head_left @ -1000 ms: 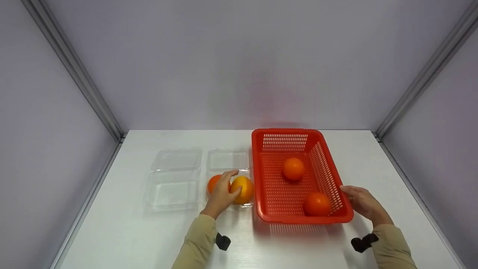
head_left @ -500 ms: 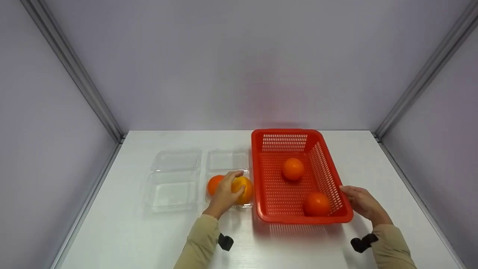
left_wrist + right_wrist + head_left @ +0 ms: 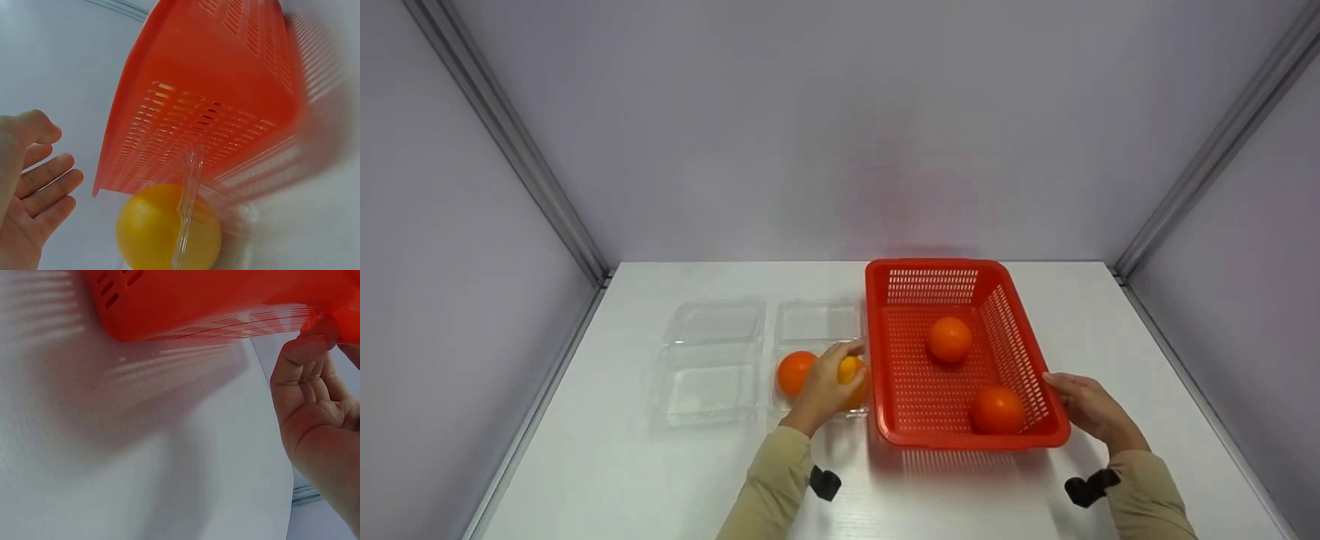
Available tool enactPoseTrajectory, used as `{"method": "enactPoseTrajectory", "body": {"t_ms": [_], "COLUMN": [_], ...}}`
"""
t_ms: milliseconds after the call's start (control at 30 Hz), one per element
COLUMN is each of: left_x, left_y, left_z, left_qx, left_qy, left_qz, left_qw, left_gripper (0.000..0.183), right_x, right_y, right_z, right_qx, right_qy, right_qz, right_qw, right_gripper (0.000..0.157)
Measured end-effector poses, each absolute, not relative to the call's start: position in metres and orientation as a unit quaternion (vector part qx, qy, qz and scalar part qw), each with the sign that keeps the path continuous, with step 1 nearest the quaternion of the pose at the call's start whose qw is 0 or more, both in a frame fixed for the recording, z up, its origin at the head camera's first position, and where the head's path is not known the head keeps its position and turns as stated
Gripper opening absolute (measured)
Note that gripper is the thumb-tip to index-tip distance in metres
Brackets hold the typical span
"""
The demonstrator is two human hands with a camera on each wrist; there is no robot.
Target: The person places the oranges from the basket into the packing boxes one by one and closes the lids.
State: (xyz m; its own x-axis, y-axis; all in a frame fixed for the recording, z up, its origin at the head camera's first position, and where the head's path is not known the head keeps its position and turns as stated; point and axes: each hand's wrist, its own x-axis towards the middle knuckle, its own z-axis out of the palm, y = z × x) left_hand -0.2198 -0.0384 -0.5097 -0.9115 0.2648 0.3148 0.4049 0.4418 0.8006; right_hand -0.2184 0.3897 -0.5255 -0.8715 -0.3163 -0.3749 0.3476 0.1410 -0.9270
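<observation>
My left hand (image 3: 823,386) hovers above a yellow-orange orange (image 3: 149,228), its fingers loosely bent and apart from the fruit in the left wrist view. That orange sits in the right-hand clear plastic clamshell box (image 3: 819,321), beside a redder orange (image 3: 793,373); in the head view the hand covers part of both. At the right, my right hand (image 3: 1091,409) pinches the rim of a red plastic basket (image 3: 889,431) between thumb and fingers. Inside the basket lie two oranges, one near the middle (image 3: 950,340) and another in the front right corner (image 3: 997,410).
A second clear clamshell box (image 3: 711,384) lies opened flat to the left, with nothing in it. Both boxes and the basket stand on a white table (image 3: 585,465), walled in at the back and sides. The basket's left side stands right against the filled box.
My left hand has shifted slightly right, over the yellow-orange orange, uncovering more of the redder one. The right hand and basket stay where they were.
</observation>
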Motion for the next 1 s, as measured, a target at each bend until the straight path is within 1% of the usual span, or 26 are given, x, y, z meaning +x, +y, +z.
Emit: {"method": "enactPoseTrajectory", "body": {"t_ms": [267,467,667,867,1000], "left_x": [-0.222,-0.223,-0.224,-0.224,-0.225], "left_y": [-0.031,-0.025,-0.016,-0.008,-0.003], "left_z": [-0.506,-0.502,-0.504,-0.502,-0.5], "left_qx": [-0.196,-0.212,-0.232,-0.232,-0.229], "left_qy": [-0.851,-0.853,-0.855,-0.841,-0.846], "left_qz": [-0.485,-0.476,-0.461,-0.488,-0.481], "left_qw": [0.046,0.038,0.051,0.015,0.008], "left_gripper": [0.035,0.034,0.034,0.034,0.033], "right_x": [-0.218,-0.218,-0.218,-0.219,-0.219], "right_y": [0.388,0.388,0.389,0.39,0.39], "right_z": [-0.526,-0.526,-0.525,-0.526,-0.526], "right_qx": [0.017,0.022,0.025,0.018,0.015], "right_qy": [0.713,0.716,0.714,0.717,0.709], "right_qz": [-0.656,-0.655,-0.655,-0.65,-0.656], "right_qw": [0.246,0.243,0.246,0.251,0.257], "right_gripper": [0.026,0.026,0.026,0.027,0.029]}}
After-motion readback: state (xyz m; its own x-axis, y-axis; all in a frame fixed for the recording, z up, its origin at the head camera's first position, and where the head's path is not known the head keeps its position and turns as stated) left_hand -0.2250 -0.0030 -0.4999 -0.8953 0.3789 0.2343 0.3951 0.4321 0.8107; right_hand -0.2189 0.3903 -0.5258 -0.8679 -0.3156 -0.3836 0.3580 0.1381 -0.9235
